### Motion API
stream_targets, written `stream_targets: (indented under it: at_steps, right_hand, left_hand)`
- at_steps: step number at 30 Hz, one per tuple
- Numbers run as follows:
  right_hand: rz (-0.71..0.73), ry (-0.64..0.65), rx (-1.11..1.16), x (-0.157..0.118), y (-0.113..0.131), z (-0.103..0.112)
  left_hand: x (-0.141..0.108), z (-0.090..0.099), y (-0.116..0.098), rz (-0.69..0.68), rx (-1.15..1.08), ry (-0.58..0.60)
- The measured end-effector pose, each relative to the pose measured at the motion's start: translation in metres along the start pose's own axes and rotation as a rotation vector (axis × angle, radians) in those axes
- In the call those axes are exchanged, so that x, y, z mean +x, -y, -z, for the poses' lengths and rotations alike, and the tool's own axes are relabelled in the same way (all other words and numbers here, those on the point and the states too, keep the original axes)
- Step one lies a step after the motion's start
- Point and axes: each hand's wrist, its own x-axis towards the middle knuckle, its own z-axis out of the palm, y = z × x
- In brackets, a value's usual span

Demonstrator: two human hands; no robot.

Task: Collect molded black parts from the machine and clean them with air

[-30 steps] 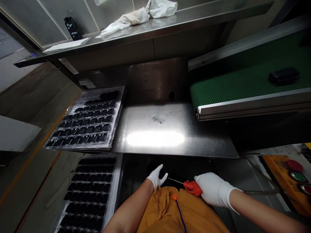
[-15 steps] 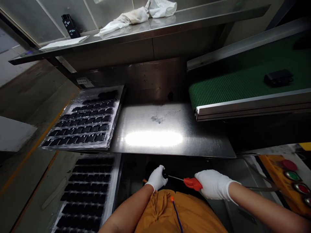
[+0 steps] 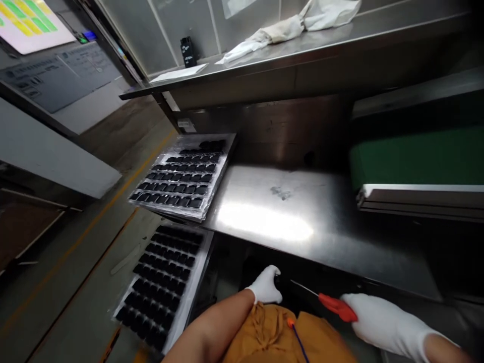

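White-gloved, my left hand [image 3: 266,285] is low in front of my waist, its fingers curled round a small black part [image 3: 277,278] that is mostly hidden. To its right, my right hand [image 3: 374,318], also gloved, grips a red-handled tool [image 3: 338,306] with a thin metal shaft. The shaft points left toward the black part, with a gap between its tip and my left hand. Two trays of black parts lie to the left: an upper tray [image 3: 216,194] on the steel table and a lower tray [image 3: 200,276] beneath the table's level.
The steel table [image 3: 260,194] spans the middle, its front edge just beyond my hands. A green conveyor belt [image 3: 423,159] stands at the right. Above the back runs a steel shelf [image 3: 264,55] with a white cloth [image 3: 280,31] and a black object [image 3: 188,52].
My view has swung left, so the scene sits further right. The shaft's tip has drawn away from the black part in my left hand, and my right hand has moved further off.
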Motion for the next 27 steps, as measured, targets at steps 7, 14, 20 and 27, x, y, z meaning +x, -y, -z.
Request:
stream_targets:
  at_steps: [7,14,20,27]
  right_hand:
    - [-0.026,0.065,-0.032,-0.010,0.017,0.021]
    - [-0.065,0.105,-0.048,-0.013,0.015,0.024]
    - [-0.096,0.125,-0.070,-0.015,0.015,0.027]
    - [-0.047,0.067,-0.014,-0.019,0.019,0.022]
  left_hand:
    - [0.016,0.003,0.001,0.177,-0.389,0.095]
    - [0.009,0.009,-0.005,0.128,-0.468,0.203]
    - [0.002,0.000,-0.018,0.143,-0.608,0.242]
    - [0.001,0.016,-0.032,0.316,-1.116,0.031]
